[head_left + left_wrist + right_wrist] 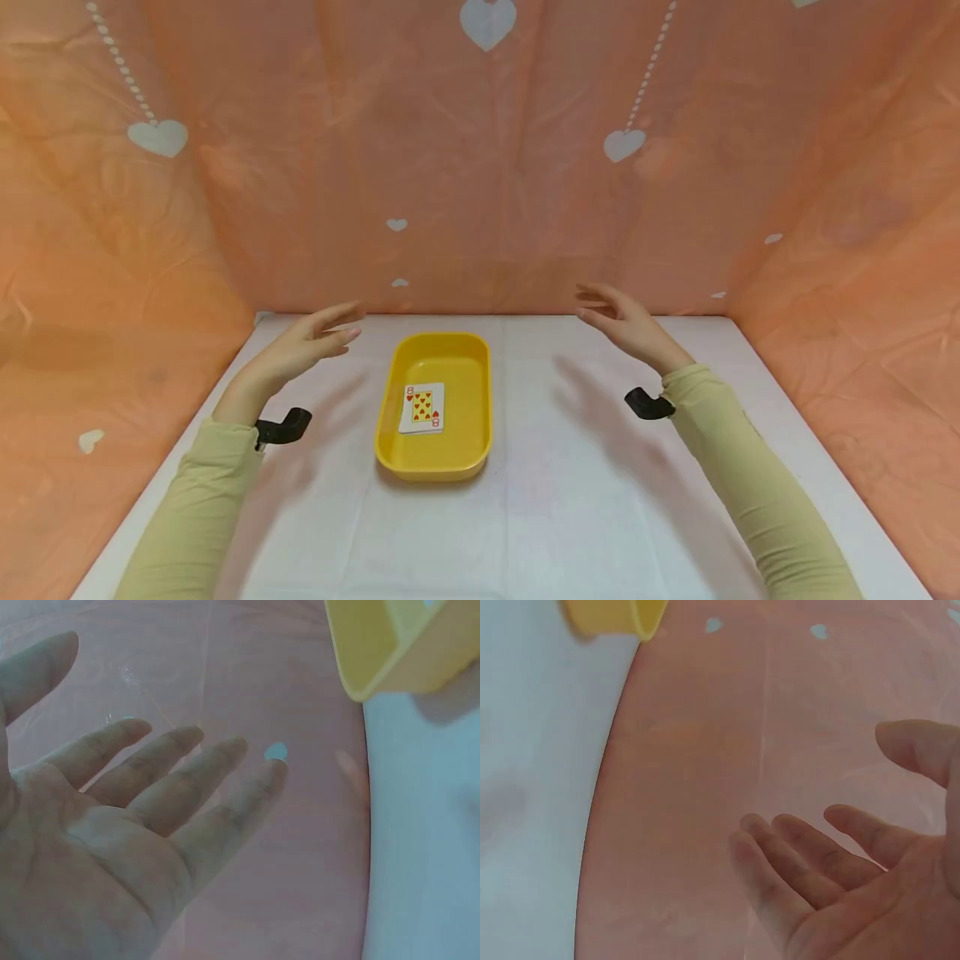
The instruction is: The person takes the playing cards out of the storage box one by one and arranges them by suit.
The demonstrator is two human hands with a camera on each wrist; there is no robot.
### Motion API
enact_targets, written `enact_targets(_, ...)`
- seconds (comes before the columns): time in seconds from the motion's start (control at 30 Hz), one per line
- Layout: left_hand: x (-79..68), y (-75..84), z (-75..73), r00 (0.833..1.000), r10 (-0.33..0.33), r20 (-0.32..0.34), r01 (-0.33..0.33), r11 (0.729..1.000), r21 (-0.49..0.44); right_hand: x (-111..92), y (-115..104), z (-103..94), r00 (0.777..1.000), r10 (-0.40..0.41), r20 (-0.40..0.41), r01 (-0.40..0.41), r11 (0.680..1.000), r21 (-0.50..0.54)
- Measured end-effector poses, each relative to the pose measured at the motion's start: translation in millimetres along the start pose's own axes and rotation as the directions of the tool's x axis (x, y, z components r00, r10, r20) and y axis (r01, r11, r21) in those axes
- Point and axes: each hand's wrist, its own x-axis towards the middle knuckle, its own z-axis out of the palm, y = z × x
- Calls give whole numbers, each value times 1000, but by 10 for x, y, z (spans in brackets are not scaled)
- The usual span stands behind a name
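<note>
A yellow tray (472, 400) with raised walls stands on the white table, left of the middle in the head view. Inside it lies a small stack of playing cards (422, 407), an eight of hearts face up on top. My left hand (311, 340) hovers to the left of the tray, holding nothing. Its fingers and palm (97, 855) show loosely spread in the left wrist view, with a corner of the tray at upper right. To the tray's right, my right hand (626, 323) is raised above the table, fingers relaxed and nothing in them.
A white cloth covers the table (570, 517). Orange curtains (495, 183) with pale hearts enclose the back and both sides. Black wrist mounts (283, 427) sit on both wrists, over the light green sleeves (757, 483).
</note>
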Motion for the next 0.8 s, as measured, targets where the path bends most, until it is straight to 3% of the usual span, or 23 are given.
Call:
enact_targets(0.17,-4,-51,33,1000,-3,20,5,991,-134,-8,-74,56,999,9,32,-14,985,172)
enact_targets(0.37,4,-93,67,999,-23,39,32,966,-258,25,-143,188,999,-4,52,-16,923,386)
enact_targets(0.8,9,-336,264,989,-132,60,144,932,-333,122,-198,589,995,1,98,-54,839,541)
